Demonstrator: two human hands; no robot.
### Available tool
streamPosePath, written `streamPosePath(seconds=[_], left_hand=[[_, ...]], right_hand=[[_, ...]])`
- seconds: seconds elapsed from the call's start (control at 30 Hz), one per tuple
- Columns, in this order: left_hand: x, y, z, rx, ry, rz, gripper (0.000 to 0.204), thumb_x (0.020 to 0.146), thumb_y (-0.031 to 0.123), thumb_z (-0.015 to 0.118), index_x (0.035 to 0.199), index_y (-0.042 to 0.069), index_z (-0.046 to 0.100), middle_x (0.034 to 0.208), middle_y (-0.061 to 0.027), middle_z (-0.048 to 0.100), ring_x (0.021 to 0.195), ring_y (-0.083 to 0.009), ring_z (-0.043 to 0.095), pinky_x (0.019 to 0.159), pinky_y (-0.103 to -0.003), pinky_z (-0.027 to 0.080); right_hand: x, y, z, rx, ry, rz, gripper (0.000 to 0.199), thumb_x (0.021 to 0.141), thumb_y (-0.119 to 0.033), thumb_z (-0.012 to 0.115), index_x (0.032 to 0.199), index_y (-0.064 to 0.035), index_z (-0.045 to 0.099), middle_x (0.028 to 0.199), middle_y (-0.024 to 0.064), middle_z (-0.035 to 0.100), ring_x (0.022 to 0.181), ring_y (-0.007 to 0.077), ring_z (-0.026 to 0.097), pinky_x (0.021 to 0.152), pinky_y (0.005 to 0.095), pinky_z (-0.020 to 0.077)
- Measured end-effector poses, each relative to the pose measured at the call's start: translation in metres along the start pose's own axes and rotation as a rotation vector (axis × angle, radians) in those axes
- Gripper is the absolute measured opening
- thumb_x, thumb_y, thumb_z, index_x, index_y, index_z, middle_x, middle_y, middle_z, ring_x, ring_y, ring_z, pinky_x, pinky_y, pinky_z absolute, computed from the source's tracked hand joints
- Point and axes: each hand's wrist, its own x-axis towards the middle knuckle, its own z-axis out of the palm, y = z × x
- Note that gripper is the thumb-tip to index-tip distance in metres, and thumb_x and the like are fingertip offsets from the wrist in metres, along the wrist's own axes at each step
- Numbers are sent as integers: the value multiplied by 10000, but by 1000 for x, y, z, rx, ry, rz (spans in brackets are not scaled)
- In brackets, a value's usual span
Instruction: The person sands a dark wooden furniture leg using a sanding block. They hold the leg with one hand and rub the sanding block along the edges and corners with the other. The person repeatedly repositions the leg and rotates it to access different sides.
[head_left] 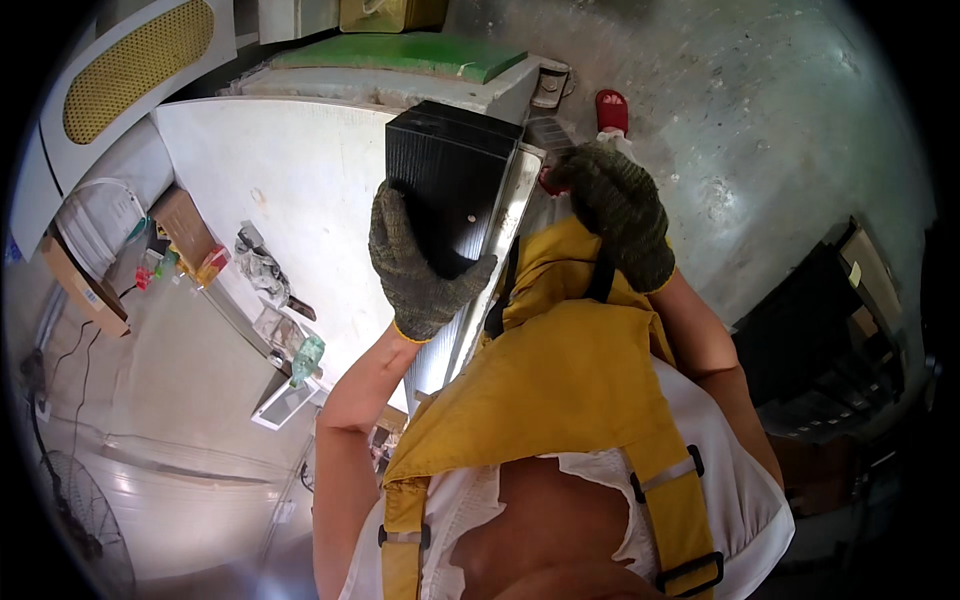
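A stack of long black ribbed panels (pixel 455 155) lies along the right edge of a white tabletop (pixel 290 160). My left hand (pixel 425 270), in a dark knitted glove, spans the stack with fingers along its left side and thumb at its right edge. To the right of the stack, my right hand (pixel 625 215), gloved alike, is raised with its fingers curled together. Beside its fingertips is a blurred greyish piece (pixel 550 135); whether the hand holds it is unclear. The fingertips are partly lost in shadow.
Behind the table stands a grey block with a green top (pixel 400 58). A crumpled cloth (pixel 260 265) and a green plastic bottle (pixel 308 358) are at the left. Dark stacked goods (pixel 825 340) stand at the right. A foot in a red slipper (pixel 612 112) is on the grey floor.
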Motion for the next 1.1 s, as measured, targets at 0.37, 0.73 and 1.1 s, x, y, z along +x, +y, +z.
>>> streamPosePath(seconds=[0.37, 0.73, 1.1], left_hand=[[-2, -9, 7, 9, 36, 64, 1131, 636, 511, 807, 1452, -46, 258, 1414, -305, 356, 1248, -465, 417, 1024, -532, 349], [0, -7, 6, -7, 36, 55, 1107, 640, 530, 799, 1437, -49, 296, 1390, -305, 389, 1230, -466, 441, 1010, -532, 368], [-2, -5, 2, 57, -6, 45, 1134, 636, 532, 800, 1439, -71, 273, 1415, -314, 354, 1252, -481, 410, 1033, -537, 339]], right_hand=[[5, -11, 4, -50, -143, -127, 293, 826, -82, 636, 1116, -54, 666, 1168, 111, 639, 1067, 261, 621, 884, 348, 504], [11, -2, -2, 54, -154, 26, 285, 820, -77, 655, 1105, -63, 660, 1110, 121, 648, 952, 292, 646, 794, 356, 524], [18, 5, -8, -67, -107, -140, 346, 802, -44, 652, 1147, -77, 647, 1195, 130, 623, 1052, 316, 611, 849, 381, 510]])
